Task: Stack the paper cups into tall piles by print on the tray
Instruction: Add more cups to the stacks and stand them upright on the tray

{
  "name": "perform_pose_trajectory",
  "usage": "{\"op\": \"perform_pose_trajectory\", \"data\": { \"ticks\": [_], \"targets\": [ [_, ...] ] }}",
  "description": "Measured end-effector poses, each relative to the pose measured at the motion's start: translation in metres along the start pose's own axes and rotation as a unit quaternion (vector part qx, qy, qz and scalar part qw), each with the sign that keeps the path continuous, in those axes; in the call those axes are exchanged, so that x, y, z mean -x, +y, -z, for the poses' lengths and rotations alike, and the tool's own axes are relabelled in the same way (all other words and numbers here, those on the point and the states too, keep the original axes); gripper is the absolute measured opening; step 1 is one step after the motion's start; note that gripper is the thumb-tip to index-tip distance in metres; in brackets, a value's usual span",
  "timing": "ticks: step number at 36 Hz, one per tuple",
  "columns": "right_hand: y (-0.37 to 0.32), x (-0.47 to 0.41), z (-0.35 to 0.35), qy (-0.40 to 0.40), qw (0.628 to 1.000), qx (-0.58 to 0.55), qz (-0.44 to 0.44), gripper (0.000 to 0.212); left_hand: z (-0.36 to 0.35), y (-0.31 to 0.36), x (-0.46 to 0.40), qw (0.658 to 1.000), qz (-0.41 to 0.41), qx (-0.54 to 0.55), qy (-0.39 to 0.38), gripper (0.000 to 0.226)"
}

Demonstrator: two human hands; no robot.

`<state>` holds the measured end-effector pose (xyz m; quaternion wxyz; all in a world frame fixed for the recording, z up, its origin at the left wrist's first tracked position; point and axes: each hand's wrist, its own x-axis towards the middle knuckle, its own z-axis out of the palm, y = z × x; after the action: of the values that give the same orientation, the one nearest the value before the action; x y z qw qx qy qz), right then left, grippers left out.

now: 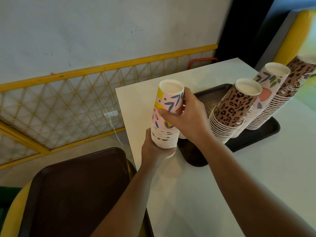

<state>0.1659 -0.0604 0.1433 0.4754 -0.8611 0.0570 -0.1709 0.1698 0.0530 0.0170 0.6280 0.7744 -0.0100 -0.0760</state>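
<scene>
White table (239,185): fills the frame from 3 to 6 o'clock. Its left edge runs from 12 o'clock down to 6 o'clock, and its far edge rises toward 2 o'clock. The near surface is bare, open room below both forearms.

Brown tray (77,194): lies off the table at 7 o'clock on a yellow seat (13,207), nothing on it, near the table's left edge.

Black tray (253,139): on the table at 2 o'clock, set diagonally; its near corner lies under the right forearm. The tray's far left part is bare.

Three piles stand inverted on the black tray. Tall leopard pile (294,81) at the right frame edge, top cut off. Floral pile (266,100) touches it on the left. Shorter leopard pile (229,115) stands nearest, just beside the floral one.

Held floral stack (166,117): inverted, at 12 o'clock of centre, over the table's left edge strip, just beside the black tray's near left corner. Whether it rests on the table cannot be told.

Left hand (153,149): fingers wrapped around the stack's lower rims.

Right hand (186,115): thumb and fingers pinching the top cup's wall.
</scene>
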Motion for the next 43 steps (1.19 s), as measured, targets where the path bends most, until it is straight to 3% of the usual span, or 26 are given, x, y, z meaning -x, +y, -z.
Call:
{"op": "perform_pose_trajectory", "data": {
  "ticks": [22,31,37,43],
  "targets": [
    [-0.013,-0.010,0.021,0.026,0.995,-0.089,0.035,0.043,-0.004,0.002,0.000,1.000,0.022,-0.014,0.000,0.088],
    [-0.029,-0.029,0.043,0.152,0.971,-0.173,0.071,0.042,-0.002,-0.007,-0.002,0.999,0.034,-0.014,0.014,0.089],
    [-0.019,-0.039,0.047,0.225,0.961,-0.131,0.097,0.046,0.001,-0.014,-0.003,0.998,0.027,-0.020,0.044,0.084],
    [0.010,-0.040,0.028,0.234,0.969,-0.056,0.053,0.067,0.004,-0.014,-0.006,0.997,0.013,-0.013,0.081,0.078]
  ]
}}
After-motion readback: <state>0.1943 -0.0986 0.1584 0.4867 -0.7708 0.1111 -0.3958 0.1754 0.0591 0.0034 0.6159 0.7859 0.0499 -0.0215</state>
